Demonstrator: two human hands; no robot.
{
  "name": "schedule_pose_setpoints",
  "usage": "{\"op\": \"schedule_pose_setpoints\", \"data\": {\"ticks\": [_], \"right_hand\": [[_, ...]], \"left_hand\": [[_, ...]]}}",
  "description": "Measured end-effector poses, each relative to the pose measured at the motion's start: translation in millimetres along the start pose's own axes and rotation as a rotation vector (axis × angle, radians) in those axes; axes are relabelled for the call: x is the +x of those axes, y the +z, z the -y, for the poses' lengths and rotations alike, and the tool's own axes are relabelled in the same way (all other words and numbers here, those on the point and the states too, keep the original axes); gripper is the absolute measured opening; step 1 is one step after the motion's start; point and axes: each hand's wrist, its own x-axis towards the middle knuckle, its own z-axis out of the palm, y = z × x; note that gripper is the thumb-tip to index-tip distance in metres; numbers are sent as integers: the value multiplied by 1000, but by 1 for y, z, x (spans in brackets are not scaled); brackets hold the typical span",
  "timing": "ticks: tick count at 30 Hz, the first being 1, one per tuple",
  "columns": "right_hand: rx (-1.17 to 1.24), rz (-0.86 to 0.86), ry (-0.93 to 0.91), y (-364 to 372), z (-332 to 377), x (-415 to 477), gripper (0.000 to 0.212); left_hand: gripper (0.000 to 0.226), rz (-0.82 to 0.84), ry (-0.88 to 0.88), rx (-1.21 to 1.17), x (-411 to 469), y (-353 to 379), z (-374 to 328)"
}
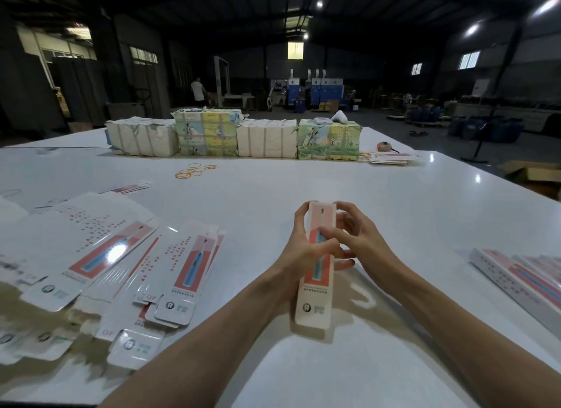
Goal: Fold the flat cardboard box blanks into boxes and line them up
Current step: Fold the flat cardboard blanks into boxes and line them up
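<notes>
Blanks (182,271): I see a loose, overlapping pile flat on the table (394,189) at far left, well apart from my hands. Their long sides slant up to the right.

Left hand (303,249): It is wrapped round the box's left edge. The fingers are curled on the far part and the thumb lies across the printed face.

Box (315,298): It is held in the middle, in front of me, between both hands. The long axis runs away from me and leans slightly right at the far end. Both grips sit on the far half, so the near end sticks out free toward me.

Right hand (361,240): The fingers are bent onto the box's right edge near the far end, pinching it from that side.

Finished boxes (510,274): They lie side by side at the right edge of the table, slanting like the blanks. I judge the held box has to travel right to join them, so the right hand is the nearer one to set it down.

Hidden: I cannot tell whether the far end flap is tucked shut, because fingers cover it. The box's underside is out of view. I cannot tell whether the near end touches the table or hangs just above it. The row of finished boxes is cut off by the frame edge, so I cannot count it.
</notes>
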Motion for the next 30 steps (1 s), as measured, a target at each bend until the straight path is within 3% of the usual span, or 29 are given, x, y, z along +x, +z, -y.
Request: {"op": "schedule_pose_setpoints", "data": {"ticks": [5,12,17,25,30], "right_hand": [[-69,17,15,-3,-5,3,33],[58,-213,94,-14,-14,13,22],[8,-175,88,-23,-14,16,20],[-85,-153,-41,-22,-7,11,24],[99,-91,22,-22,2,11,19]], "left_hand": [[98,23,-62,98,0,-5,0],[99,126,-97,78,0,-1,1],[91,210,-123,79,1,-5,4],[87,165,-96,193,1,-5,3],[94,159,-74,203,3,-5,1]]}}
